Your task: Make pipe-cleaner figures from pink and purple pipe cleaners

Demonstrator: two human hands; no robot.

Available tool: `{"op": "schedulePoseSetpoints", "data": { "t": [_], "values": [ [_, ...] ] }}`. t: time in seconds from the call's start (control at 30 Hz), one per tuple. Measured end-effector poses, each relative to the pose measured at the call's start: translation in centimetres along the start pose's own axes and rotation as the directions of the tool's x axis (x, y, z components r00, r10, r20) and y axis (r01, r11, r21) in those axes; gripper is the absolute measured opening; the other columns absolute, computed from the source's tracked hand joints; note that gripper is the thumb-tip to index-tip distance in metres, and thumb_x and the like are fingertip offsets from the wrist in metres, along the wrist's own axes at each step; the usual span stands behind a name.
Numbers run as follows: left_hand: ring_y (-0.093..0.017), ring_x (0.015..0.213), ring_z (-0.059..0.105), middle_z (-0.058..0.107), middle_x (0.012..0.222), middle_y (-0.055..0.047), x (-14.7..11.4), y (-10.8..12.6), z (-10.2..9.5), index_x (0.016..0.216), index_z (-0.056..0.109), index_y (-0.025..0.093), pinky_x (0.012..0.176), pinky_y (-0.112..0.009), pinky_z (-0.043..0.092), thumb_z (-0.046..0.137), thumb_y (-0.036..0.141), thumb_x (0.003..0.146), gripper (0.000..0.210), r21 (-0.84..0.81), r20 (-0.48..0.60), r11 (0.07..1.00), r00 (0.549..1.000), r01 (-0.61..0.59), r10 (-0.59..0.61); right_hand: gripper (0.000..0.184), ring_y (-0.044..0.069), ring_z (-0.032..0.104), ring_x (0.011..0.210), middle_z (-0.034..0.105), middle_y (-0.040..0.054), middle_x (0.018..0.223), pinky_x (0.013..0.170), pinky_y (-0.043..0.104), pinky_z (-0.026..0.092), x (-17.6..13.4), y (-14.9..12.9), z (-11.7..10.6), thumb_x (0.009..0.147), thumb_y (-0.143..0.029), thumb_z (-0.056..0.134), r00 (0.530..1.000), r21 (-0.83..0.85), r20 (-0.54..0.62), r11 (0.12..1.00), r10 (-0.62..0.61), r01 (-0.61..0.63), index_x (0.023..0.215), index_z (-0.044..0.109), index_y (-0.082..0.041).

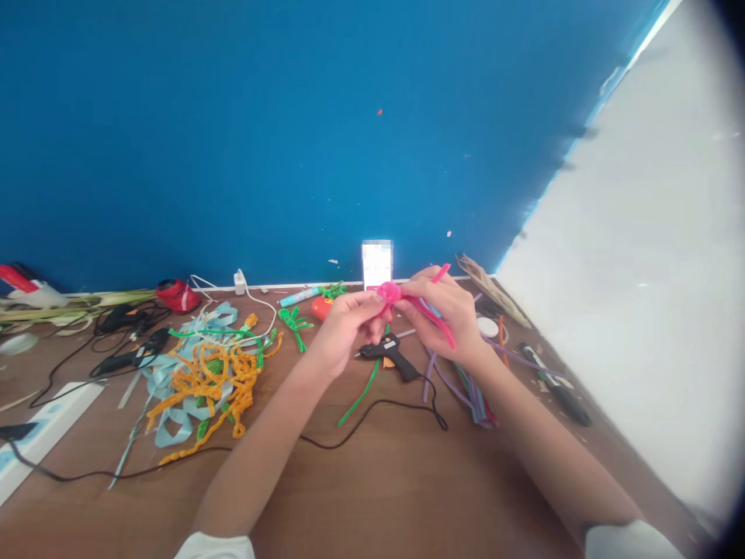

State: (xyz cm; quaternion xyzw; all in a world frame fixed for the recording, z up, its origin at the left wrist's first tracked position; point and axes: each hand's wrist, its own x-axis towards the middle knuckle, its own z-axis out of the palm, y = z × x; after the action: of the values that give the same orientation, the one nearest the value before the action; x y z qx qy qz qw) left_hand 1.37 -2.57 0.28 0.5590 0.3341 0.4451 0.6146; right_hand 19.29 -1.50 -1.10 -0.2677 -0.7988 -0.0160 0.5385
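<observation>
My left hand [349, 322] pinches a coiled pink pipe cleaner [389, 293] between thumb and fingertips, raised above the table. From the coil, pink strands run to the right into my right hand [445, 314], whose fingers are closed around them. Pink ends stick out above and below the right hand's fingers. Beneath the hands lies a black hot glue gun [394, 355] with its cord trailing over the table. A green pipe cleaner [359, 397] lies next to it. Behind the hands a lit phone [377, 264] leans on the wall.
Orange twisted pipe cleaners [215, 380] and light blue ribbon [174, 427] are heaped at the left, by a white power strip [50, 435]. Green twisted pieces [296, 322] lie behind. Purple pipe cleaners [451, 380] and a black-handled tool [556, 384] are at the right. A blue wall [291, 155] stands behind.
</observation>
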Motion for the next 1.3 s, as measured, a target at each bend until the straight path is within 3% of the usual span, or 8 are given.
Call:
{"op": "schedulePoseSetpoints", "data": {
  "t": [0.2, 0.37, 0.5, 0.6, 0.77, 0.97, 1.13, 1.3],
  "values": [
    [-0.019, 0.093, 0.063, 0.07, 0.103, -0.008, 0.1, -1.3, -0.2, 0.113, 0.065, 0.02, 0.081, -0.03, 0.047, 0.056, 0.036, 0.095, 0.026, 0.758, 0.027, 0.502, 0.788, -0.417, 0.614, 0.011, 0.016, 0.061, 0.066, 0.068, -0.0005, 0.074, 0.063, 0.03, 0.047, 0.4, -0.8, 0.1, 0.09, -0.031, 0.065, 0.891, 0.309, -0.021, 0.85, 0.453, -0.425, 0.088, 0.068, -0.021],
    [-0.019, 0.096, 0.064, 0.07, 0.104, -0.008, 0.3, -2.3, -1.3, 0.11, 0.068, 0.024, 0.083, -0.03, 0.046, 0.056, 0.028, 0.095, 0.019, 0.895, 0.177, 0.151, 0.643, -0.421, 0.745, 0.014, 0.014, 0.06, 0.064, 0.067, -0.0013, 0.07, 0.062, 0.028, 0.047, 0.8, -1.4, 0.0, 0.089, -0.032, 0.066, 0.867, 0.388, 0.073, 0.787, 0.494, -0.481, 0.085, 0.069, -0.019],
    [-0.016, 0.078, 0.059, 0.066, 0.083, -0.006, 0.3, -2.1, -1.2, 0.081, 0.066, 0.021, 0.069, -0.027, 0.04, 0.055, 0.034, 0.095, 0.023, 0.902, 0.119, 0.222, 0.706, -0.371, 0.698, 0.012, 0.014, 0.059, 0.066, 0.067, -0.0009, 0.072, 0.063, 0.028, 0.046, 0.7, -1.5, 0.3, 0.089, -0.029, 0.065, 0.9, 0.316, 0.074, 0.846, 0.429, -0.43, 0.083, 0.068, -0.019],
    [-0.014, 0.068, 0.052, 0.057, 0.07, -0.003, 0.1, -1.7, -0.3, 0.069, 0.058, 0.019, 0.065, -0.026, 0.038, 0.052, 0.038, 0.096, 0.034, 0.777, -0.04, 0.512, 0.783, -0.367, 0.621, 0.008, 0.015, 0.059, 0.068, 0.067, -0.0003, 0.076, 0.064, 0.03, 0.045, 0.4, -1.4, 0.5, 0.09, -0.029, 0.065, 0.939, 0.257, 0.048, 0.905, 0.339, -0.34, 0.09, 0.067, -0.021],
    [-0.007, 0.045, 0.036, 0.044, 0.054, 0.003, -0.2, -0.7, 0.9, 0.065, 0.051, 0.018, 0.043, -0.022, 0.025, 0.059, 0.045, 0.089, 0.037, 0.016, -0.152, 0.996, 0.984, -0.092, 0.093, 0.011, 0.021, 0.059, 0.078, 0.07, 0.0026, 0.082, 0.075, 0.037, 0.047, 0.0, -0.8, 0.7, 0.091, -0.02, 0.062, 0.997, 0.081, -0.024, 0.995, 0.068, -0.066, 0.099, 0.067, -0.025],
    [-0.004, 0.039, 0.022, 0.027, 0.049, 0.008, -0.5, 0.1, 0.8, 0.059, 0.042, 0.018, 0.041, -0.02, 0.017, 0.059, 0.035, 0.086, 0.036, -0.341, 0.062, 0.92, 0.981, 0.192, -0.181, 0.013, 0.021, 0.058, 0.079, 0.071, 0.0035, 0.08, 0.076, 0.038, 0.048, 0.0, -0.6, 0.8, 0.089, -0.015, 0.063, 0.998, 0.014, -0.018, 0.999, -0.052, 0.053, 0.099, 0.067, -0.024],
    [-0.009, 0.055, 0.045, 0.053, 0.065, 0.001, -0.3, -0.2, 0.8, 0.075, 0.059, 0.018, 0.05, -0.022, 0.033, 0.058, 0.041, 0.092, 0.029, 0.256, -0.193, 0.95, 0.954, -0.176, 0.229, 0.007, 0.017, 0.061, 0.073, 0.069, 0.0006, 0.079, 0.07, 0.033, 0.048, 0.1, -0.8, 0.5, 0.092, -0.029, 0.063, 0.951, 0.235, 0.021, 0.923, 0.309, -0.305, 0.091, 0.066, -0.022],
    [-0.015, 0.08, 0.06, 0.068, 0.097, -0.005, -0.2, -0.3, -0.5, 0.101, 0.067, 0.022, 0.067, -0.026, 0.043, 0.062, 0.034, 0.092, 0.017, 0.776, 0.013, 0.481, 0.772, -0.409, 0.635, 0.014, 0.015, 0.063, 0.065, 0.068, -0.0014, 0.071, 0.064, 0.029, 0.049, 0.6, -1.2, 0.3, 0.09, -0.034, 0.066, 0.862, 0.454, 0.081, 0.751, 0.5, -0.479, 0.088, 0.067, -0.02]
  ]
}}
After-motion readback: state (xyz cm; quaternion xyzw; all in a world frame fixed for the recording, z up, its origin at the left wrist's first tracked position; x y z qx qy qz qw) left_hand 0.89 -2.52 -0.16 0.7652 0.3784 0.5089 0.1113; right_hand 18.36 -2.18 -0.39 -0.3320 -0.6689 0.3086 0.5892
